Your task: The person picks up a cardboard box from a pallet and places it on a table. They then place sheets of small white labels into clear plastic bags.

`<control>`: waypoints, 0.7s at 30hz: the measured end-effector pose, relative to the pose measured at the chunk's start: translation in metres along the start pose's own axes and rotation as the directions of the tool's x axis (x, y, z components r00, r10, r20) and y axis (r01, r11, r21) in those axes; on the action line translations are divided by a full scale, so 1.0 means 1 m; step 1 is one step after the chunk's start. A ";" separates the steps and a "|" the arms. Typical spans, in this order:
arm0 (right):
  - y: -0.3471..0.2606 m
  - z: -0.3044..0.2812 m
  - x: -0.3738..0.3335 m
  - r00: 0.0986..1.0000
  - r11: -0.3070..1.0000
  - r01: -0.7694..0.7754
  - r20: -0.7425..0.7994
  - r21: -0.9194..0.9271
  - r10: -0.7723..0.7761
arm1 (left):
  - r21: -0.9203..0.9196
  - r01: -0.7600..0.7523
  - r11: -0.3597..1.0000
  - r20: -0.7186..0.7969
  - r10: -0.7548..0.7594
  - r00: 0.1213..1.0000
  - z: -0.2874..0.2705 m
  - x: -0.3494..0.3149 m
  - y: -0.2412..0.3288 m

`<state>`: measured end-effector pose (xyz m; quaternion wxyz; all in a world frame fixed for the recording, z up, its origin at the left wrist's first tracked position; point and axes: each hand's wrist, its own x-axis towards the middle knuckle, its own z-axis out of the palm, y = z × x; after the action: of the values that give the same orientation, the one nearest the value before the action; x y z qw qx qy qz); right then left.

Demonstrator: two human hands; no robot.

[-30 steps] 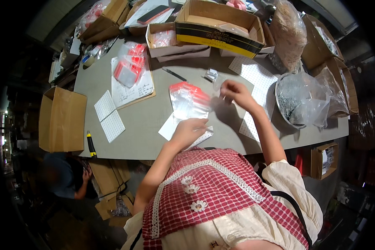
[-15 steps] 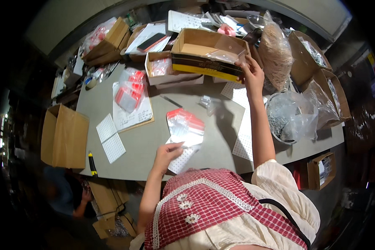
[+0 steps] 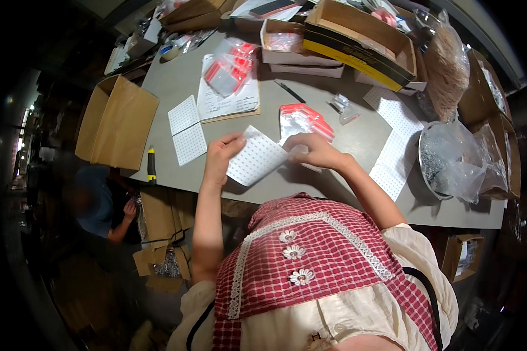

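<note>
My left hand [image 3: 221, 153] pinches the left edge of a white sheet of small printed labels [image 3: 256, 157], lifted and tilted above the table near its front edge. Beside the sheet's right corner, my right hand [image 3: 317, 151] is closed, with a clear plastic bag [image 3: 302, 150] at its fingers. Whether those fingertips also grip the sheet's corner is hard to make out. Just beyond my hands lies a fanned stack of clear zip bags with red strips [image 3: 304, 121]. A small clear packet with pale pieces [image 3: 344, 109] lies to its right.
A yellow-and-black carton [image 3: 357, 50] stands at the back. Label sheets [image 3: 187, 130] and a clipboard with papers [image 3: 228, 105] lie left; another label strip [image 3: 389, 169] lies right, near a metal bowl [image 3: 430, 187]. A yellow-black cutter [image 3: 151, 165] rests by the front edge. Another person [image 3: 96, 202] is at lower left.
My right hand has come back from the yellow-and-black carton with a clear bag. My left hand has raised the label sheet off the table. The view has shifted.
</note>
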<state>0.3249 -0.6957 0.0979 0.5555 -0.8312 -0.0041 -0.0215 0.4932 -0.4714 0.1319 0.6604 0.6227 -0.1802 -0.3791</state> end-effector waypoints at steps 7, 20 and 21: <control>-0.001 0.010 0.021 0.999 0.965 0.048 -0.031 0.256 -0.041 | -0.046 -0.120 0.992 -0.156 0.112 0.981 -0.040 0.002 0.023; 0.001 0.044 0.037 0.947 0.740 -0.221 -0.043 0.635 0.319 | -0.510 0.061 0.858 -0.016 -0.080 0.997 -0.076 0.014 0.012; 0.000 0.046 0.033 0.943 0.724 -0.215 -0.055 0.655 0.329 | -0.498 0.084 0.863 0.004 -0.094 0.996 -0.074 0.015 -0.004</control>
<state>0.3595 -0.6539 0.0815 0.8004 -0.5782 0.1579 -0.0065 0.5538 -0.4315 0.1124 0.7821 0.4428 -0.0407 -0.4365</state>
